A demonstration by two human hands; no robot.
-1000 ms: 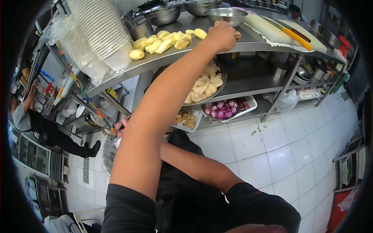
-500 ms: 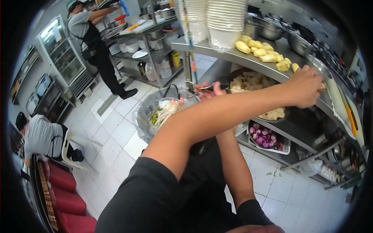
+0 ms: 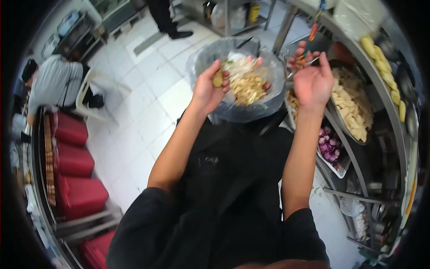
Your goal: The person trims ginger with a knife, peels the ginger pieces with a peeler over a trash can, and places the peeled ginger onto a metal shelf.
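My left hand (image 3: 207, 92) is closed around a small brownish-yellow potato (image 3: 217, 80), partly covered by the fingers, at the left side of a bin lined with clear plastic (image 3: 193, 67). Peelings and scraps (image 3: 248, 87) lie inside the bin. On its right side, my right hand (image 3: 314, 85) is turned palm up, with fingers curled around a thin metal peeler (image 3: 289, 71); part of the tool is hidden by the hand. Several peeled yellow potatoes (image 3: 383, 67) sit in a row along the steel counter at the right.
Under the counter are a large bowl of pale pieces (image 3: 351, 110) and a white basket with red onions (image 3: 330, 145). A coloured cord (image 3: 313, 31) hangs near my right hand. One person (image 3: 56, 83) sits at the left by red seats (image 3: 80, 193); another person's legs (image 3: 161, 18) stand behind.
My left hand has come back from the counter to the bin, now with the potato in it. My view has turned downward and right hand shows palm up beside the bin.
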